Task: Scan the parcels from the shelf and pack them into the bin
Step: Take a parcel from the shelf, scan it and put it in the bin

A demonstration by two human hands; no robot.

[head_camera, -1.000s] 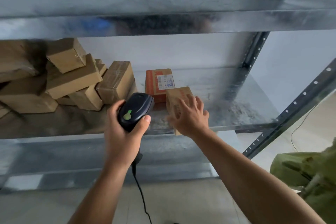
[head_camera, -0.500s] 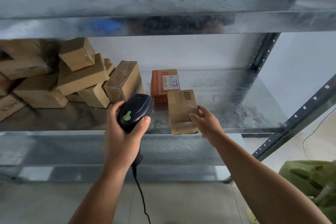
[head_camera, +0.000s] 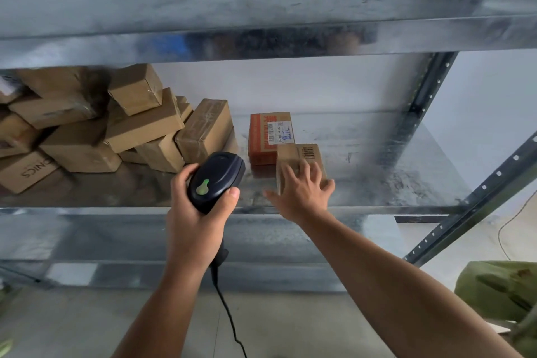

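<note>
Gripping the barcode scanner (head_camera: 216, 183), the left hand (head_camera: 193, 229) hovers. The right hand (head_camera: 302, 196) lies flat, fingers spread, on the brown parcel (head_camera: 299, 155) at the scanner's 2 o'clock; long axis 12-to-6.

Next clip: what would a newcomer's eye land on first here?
Dead centre, the left hand grips a black scanner with a green mark, held just in front of the metal shelf. Right of it, the right hand lies with spread fingers on a small brown parcel with a barcode, which stands in front of an orange-red box. A heap of brown parcels fills the shelf's left side.
</note>
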